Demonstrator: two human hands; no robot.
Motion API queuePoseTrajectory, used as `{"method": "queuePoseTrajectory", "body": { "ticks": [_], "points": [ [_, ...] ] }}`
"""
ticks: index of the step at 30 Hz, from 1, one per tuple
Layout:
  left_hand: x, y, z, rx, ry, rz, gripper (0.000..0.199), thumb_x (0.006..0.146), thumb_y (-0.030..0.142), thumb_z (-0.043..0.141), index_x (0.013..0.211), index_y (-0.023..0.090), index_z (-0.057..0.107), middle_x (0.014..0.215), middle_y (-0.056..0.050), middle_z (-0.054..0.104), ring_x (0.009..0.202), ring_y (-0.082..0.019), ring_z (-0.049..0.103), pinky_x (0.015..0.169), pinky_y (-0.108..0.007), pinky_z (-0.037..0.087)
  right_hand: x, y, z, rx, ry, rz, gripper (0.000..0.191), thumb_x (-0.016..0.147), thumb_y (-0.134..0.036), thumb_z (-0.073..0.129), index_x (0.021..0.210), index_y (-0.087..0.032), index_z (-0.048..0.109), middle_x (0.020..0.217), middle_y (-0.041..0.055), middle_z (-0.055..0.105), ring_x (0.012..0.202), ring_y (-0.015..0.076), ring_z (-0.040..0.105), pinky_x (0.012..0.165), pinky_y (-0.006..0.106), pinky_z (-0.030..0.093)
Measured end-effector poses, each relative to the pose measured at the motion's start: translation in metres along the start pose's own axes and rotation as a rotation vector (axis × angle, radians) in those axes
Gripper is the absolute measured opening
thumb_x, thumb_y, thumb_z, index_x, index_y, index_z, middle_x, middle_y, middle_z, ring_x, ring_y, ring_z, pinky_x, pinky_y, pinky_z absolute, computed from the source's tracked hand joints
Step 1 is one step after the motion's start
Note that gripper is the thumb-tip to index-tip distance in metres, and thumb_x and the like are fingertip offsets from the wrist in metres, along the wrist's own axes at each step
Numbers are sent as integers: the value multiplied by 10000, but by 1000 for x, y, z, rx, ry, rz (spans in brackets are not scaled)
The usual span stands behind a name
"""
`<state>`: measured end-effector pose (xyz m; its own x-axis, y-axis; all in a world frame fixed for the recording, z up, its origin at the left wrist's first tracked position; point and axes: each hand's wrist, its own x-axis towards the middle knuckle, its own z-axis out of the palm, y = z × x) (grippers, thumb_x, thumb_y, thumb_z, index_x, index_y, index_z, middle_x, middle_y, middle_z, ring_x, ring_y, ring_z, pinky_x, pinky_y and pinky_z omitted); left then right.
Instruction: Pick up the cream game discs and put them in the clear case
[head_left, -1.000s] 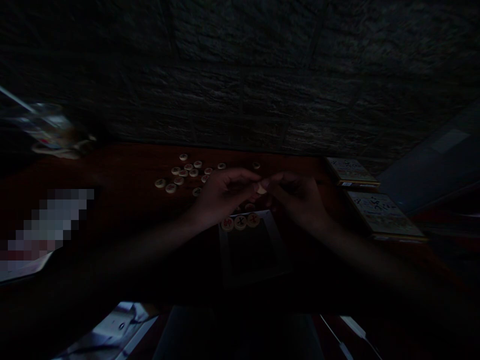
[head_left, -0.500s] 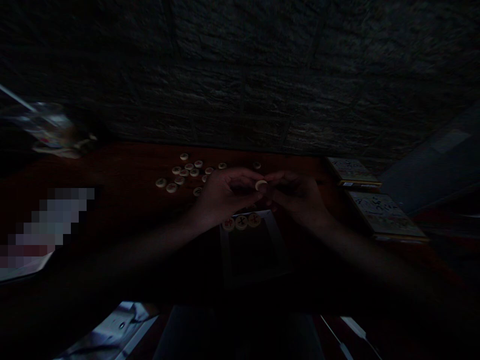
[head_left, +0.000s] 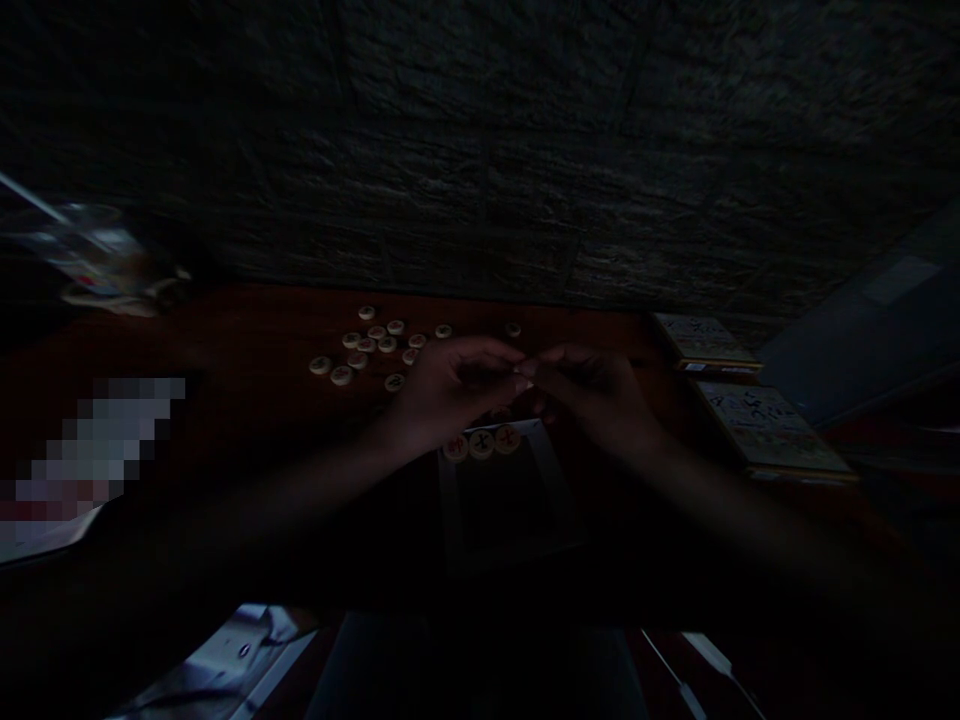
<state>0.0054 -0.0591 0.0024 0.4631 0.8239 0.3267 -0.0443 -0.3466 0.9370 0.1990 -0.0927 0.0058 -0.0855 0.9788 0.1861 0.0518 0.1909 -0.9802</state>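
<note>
My left hand (head_left: 446, 390) and my right hand (head_left: 596, 390) meet fingertip to fingertip above the table, both closed in a pinch. Between them is a Chinese chess piece (head_left: 529, 383), nearly all covered by the fingers. Just below, an open shallow box (head_left: 553, 475) has a row of three Chinese chess pieces (head_left: 481, 444) along its far end, their characters facing up. More loose pieces (head_left: 387, 344) lie scattered on the dark red table beyond my left hand. One single piece (head_left: 513, 329) rests apart, past my fingertips.
Two flat printed boxes (head_left: 772, 425) lie at the table's right side. At the far left stands a clear plastic cup (head_left: 101, 250) with a straw. A blurred-out bright item (head_left: 97, 460) lies at the left. The stone wall (head_left: 480, 150) rises behind the table; the scene is very dark.
The pale piece, plainly visible between the fingertips before, has turned or slipped behind the fingers and shows only a sliver. Both hands stay in nearly the same place.
</note>
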Motion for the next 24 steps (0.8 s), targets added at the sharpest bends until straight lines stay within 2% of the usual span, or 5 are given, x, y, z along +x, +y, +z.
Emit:
{"method": "queuePoseTrajectory", "body": {
  "ticks": [5, 8, 12, 17, 24],
  "points": [
    [2, 1, -1, -72, 77, -84, 203, 846, 342, 855, 971, 188, 811, 917, -46, 818, 759, -165, 766, 709, -267, 618, 0, 3, 0, -5, -4, 2, 372, 776, -540, 892, 906, -199, 825, 725, 21, 755, 570, 122, 647, 487, 219, 514],
    [2, 1, -2, -106, 83, -106, 213, 860, 367, 841, 981, 193, 815, 936, -48, 824, 769, -173, 776, 727, -283, 639, 0, 5, -1, -13, -4, 7, 382, 762, -515, 908, 964, -201, 827, 769, 23, 773, 570, 119, 643, 493, 224, 515],
    [2, 0, -2, -120, 80, -100, 241, 848, 380, 852, 986, 184, 824, 956, -56, 833, 776, -185, 783, 741, -294, 654, -1, 6, -2, -2, -9, -13, 406, 712, -494, 942, 961, -201, 813, 805, 23, 788, 556, 118, 644, 494, 233, 524],
    [0, -1, -1, -127, 49, -64, 185, 886, 338, 819, 1007, 198, 830, 1023, -51, 837, 833, -184, 798, 788, -297, 662, 0, 7, -1, 22, 7, -47, 397, 667, -453, 978, 914, -200, 796, 789, 15, 784, 560, 115, 652, 493, 227, 526],
    [0, 1, -3, -23, 15, -24, 228, 859, 324, 845, 1054, 208, 833, 1055, -64, 836, 925, -216, 798, 846, -316, 638, -1, 6, 0, -8, 44, -38, 393, 699, -497, 956, 900, -196, 804, 769, 30, 789, 540, 125, 654, 474, 239, 531]
  ]
}}
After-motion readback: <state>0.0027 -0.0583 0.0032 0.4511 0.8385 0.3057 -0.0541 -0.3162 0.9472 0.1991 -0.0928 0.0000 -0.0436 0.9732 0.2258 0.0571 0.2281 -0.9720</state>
